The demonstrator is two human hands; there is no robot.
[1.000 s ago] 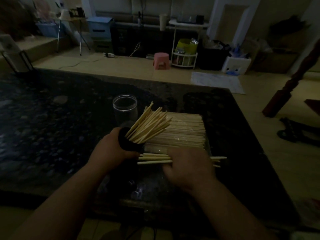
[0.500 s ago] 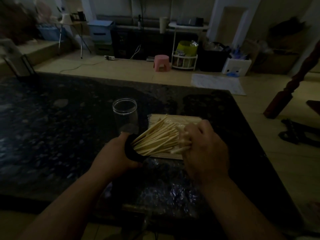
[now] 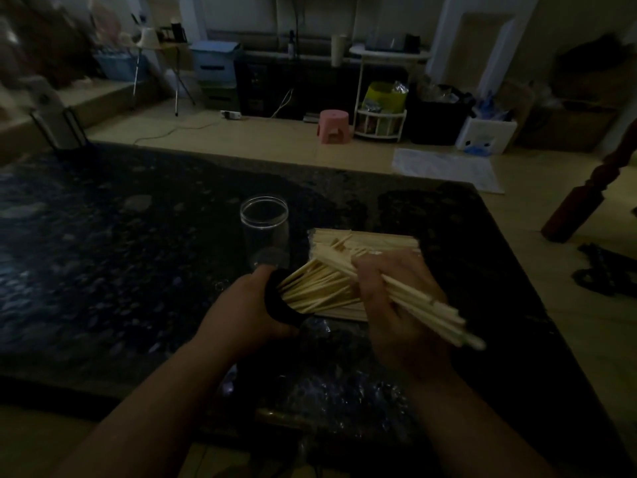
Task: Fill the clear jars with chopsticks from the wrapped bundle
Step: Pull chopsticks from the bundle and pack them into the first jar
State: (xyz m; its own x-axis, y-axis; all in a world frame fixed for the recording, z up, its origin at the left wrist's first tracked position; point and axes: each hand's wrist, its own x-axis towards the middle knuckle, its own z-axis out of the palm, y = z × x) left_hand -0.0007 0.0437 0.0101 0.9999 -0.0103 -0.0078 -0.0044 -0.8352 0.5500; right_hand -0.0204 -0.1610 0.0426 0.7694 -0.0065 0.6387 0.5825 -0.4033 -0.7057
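The right hand (image 3: 396, 305) is closed around a handful of chopsticks (image 3: 443, 313). Their long axis slants from the far left to the near right, and the near ends stick out past the heel of the hand toward the table's right edge. The far ends lie over the wrapped bundle (image 3: 375, 238).

The left hand (image 3: 241, 312) grips a jar (image 3: 275, 307) tipped on its side with its mouth facing right. In the dim light it shows only as a dark ring, so its clear wall is hard to make out. A fan of sticks (image 3: 317, 293) pokes out of that mouth, pointing right and slightly away, toward the right hand.

The bundle lies flat on the dark speckled table (image 3: 103, 253) just behind both hands, with its sticks running left to right. Just left of the bundle, a second clear jar (image 3: 264, 222) stands upright with nothing in it. A pink stool (image 3: 332, 125) sits on the floor beyond the table.
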